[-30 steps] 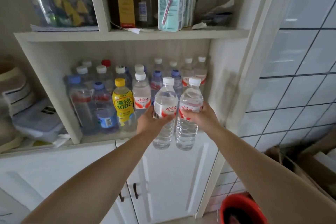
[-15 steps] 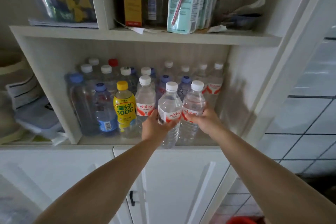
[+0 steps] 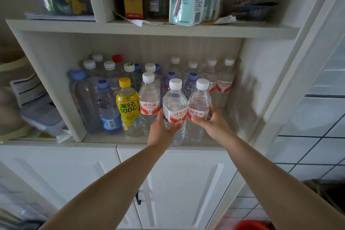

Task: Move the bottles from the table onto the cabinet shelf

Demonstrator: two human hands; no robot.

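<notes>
Each of my hands holds a clear water bottle with a white cap and a red and white label. My left hand (image 3: 162,131) grips the left water bottle (image 3: 174,102) around its label. My right hand (image 3: 212,124) grips the right water bottle (image 3: 199,101) the same way. Both bottles are upright, side by side, at the front edge of the cabinet shelf (image 3: 112,138). Whether their bases touch the shelf is hidden by my hands. Several bottles stand on the shelf behind them, among them a yellow drink bottle (image 3: 127,107).
The upper shelf (image 3: 149,28) carries cartons, a yellow box and a plastic bag. White cabinet doors (image 3: 186,183) lie below the shelf. A left compartment holds stacked containers (image 3: 41,115). A tiled wall is to the right, with a red bucket (image 3: 250,225) low down.
Both hands have carried their bottles forward and up, from in front of the cabinet doors to the front edge of the shelf. The view has come closer to the cabinet.
</notes>
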